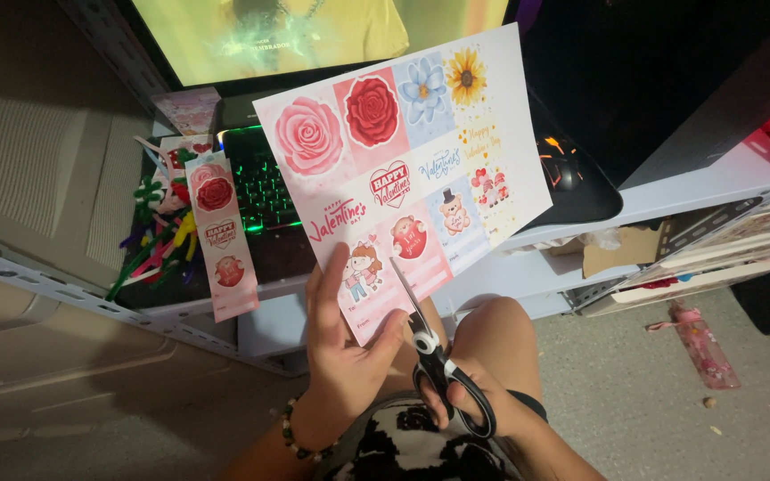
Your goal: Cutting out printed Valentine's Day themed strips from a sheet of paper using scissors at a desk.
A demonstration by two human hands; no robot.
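Observation:
My left hand (342, 343) pinches the bottom edge of a printed paper sheet (403, 160) covered with roses, flowers, hearts and cartoon pictures in pink, red and blue columns. My right hand (479, 401) grips black-handled scissors (434, 356), fingers through the loops. The blades are open and bite into the sheet's lower edge between two columns, right beside my left thumb. A beaded bracelet (289, 435) sits on my left wrist. My knee (492, 338) shows under the hands.
A cut strip of the same print (222, 236) lies on the white desk (706, 183) beside a green-lit keyboard (260, 183) and several coloured pipe cleaners (158, 236). A monitor (305, 31) glows above; a mouse (563, 169) rests on a dark pad. Flat boards (715, 258) fill the lower shelf.

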